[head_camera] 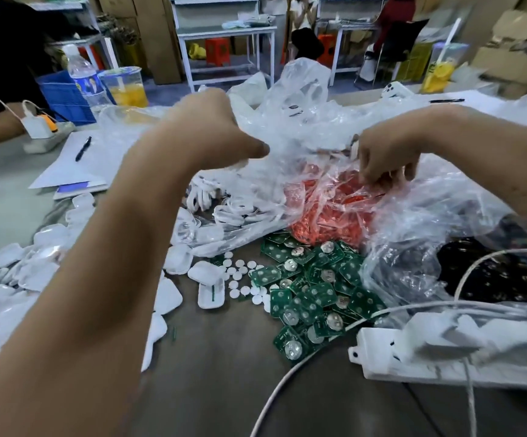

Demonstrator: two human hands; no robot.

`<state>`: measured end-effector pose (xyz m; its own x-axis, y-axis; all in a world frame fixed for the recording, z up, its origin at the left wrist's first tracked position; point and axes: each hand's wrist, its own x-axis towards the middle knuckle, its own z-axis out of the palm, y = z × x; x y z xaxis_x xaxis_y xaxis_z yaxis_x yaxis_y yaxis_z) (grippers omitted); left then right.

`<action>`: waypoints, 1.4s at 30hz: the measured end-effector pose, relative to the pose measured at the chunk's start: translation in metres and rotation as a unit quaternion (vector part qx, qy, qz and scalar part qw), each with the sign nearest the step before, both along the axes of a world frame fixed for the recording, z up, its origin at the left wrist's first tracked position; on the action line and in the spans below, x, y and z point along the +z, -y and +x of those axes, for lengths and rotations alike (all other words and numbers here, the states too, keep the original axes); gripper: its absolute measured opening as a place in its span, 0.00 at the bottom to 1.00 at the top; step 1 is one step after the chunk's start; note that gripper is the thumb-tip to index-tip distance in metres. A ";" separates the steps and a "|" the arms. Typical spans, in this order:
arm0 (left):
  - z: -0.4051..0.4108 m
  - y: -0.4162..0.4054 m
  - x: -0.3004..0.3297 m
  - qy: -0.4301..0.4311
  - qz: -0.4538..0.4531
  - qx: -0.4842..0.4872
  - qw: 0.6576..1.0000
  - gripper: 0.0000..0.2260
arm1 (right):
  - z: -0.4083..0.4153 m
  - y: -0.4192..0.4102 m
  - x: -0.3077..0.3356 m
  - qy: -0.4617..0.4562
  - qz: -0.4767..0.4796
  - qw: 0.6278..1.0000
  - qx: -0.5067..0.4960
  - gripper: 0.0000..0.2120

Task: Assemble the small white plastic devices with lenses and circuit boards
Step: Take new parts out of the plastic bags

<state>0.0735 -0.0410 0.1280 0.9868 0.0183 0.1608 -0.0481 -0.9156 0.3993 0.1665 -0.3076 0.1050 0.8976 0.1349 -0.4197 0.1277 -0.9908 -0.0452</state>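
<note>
white shells (207, 272) and boards (312, 294) wait as both hands, left (224, 134) and right (385, 156), pinch a plastic bag (303, 127); a tug could spill red parts (328, 209).

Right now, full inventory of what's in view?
circuit boards: pile, green, table centre
round discs: many, white, left of boards
plastic shells: many, white, table left
red parts: bagful, under clear bags
clear bags: several, centre and right
power strip: one, white, front right
pen: one, black, on paper
water bottle: one, clear, back left
left hand: grips bag
right hand: pinches bag
</note>
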 end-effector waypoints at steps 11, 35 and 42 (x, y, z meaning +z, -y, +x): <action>-0.002 0.100 -0.084 -0.008 -0.426 0.038 0.904 0.06 | -0.019 0.016 -0.033 0.037 0.050 0.995 0.076 0.14; -0.020 0.181 -0.095 -0.038 -0.462 -0.082 0.882 0.10 | -0.058 0.063 -0.015 0.283 0.175 0.939 0.091 0.11; -0.028 0.210 -0.077 -0.049 0.039 -0.400 0.914 0.03 | -0.057 0.059 -0.021 0.305 0.161 0.934 0.097 0.08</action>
<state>0.0450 -0.2510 0.0511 0.6887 -0.7239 0.0411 -0.6830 -0.6286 0.3720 0.1096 -0.3666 0.0844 0.9018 0.3508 0.2525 0.4029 -0.8938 -0.1969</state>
